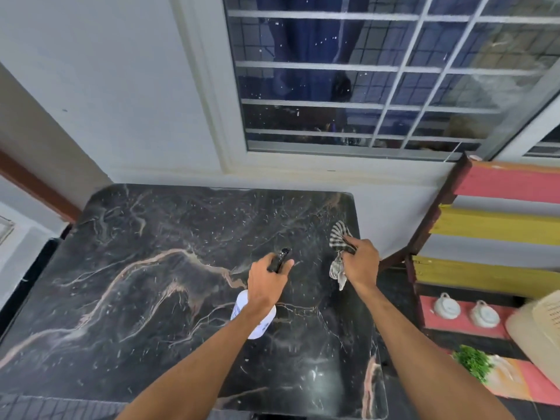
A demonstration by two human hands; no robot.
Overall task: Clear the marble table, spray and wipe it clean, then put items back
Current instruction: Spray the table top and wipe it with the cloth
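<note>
The black marble table (151,283) with pale veins fills the lower left of the view. My left hand (266,283) grips a spray bottle (257,319) by its black trigger head, with the white body hanging below my wrist and the nozzle pointing away over the table. My right hand (360,262) holds a striped grey-and-white cloth (341,247) above the table's right side, with part of the cloth dangling below my fingers.
A wooden bench (497,225) with pink and yellow slats stands to the right, bearing two white cups (466,310), a cream hat (539,325) and a green plant (472,362). A white wall and a barred window (378,74) lie behind the table.
</note>
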